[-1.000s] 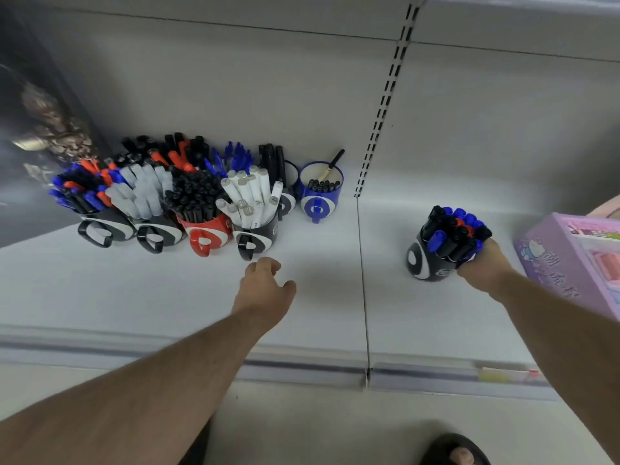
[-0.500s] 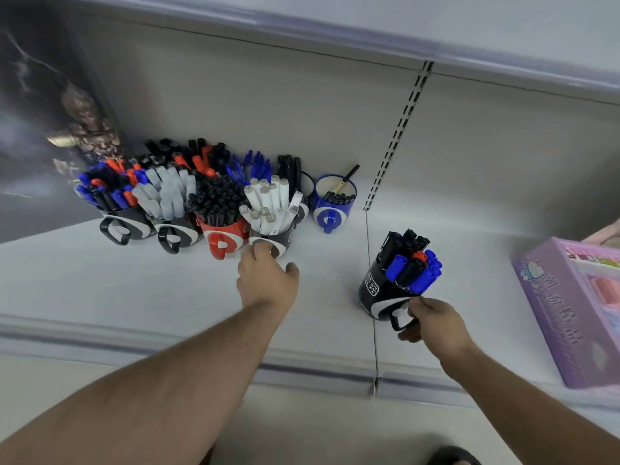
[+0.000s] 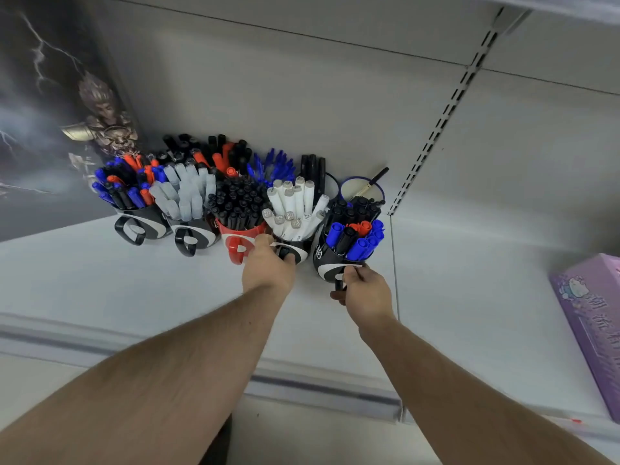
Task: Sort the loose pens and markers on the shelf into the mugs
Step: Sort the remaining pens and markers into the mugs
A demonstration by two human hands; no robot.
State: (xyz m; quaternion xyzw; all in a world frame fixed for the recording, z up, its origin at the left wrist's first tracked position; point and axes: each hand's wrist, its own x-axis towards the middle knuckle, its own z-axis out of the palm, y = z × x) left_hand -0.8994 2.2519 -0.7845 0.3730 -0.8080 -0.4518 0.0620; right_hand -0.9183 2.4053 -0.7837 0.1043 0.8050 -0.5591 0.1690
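Both hands' fingers curled on black mug handles; purple box (image 3: pixel 593 317) lettering perhaps Chinese, unreadable.

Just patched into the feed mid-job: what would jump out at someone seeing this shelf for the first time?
A tight row of mugs bristling with pens and markers along the back of the white shelf, the red mug of black pens standing out in the middle. The left hand grips the handle of the mug of white markers, while the right hand holds the handle of a black mug of blue, black and red markers at the row's right end. A purple box sits far right.
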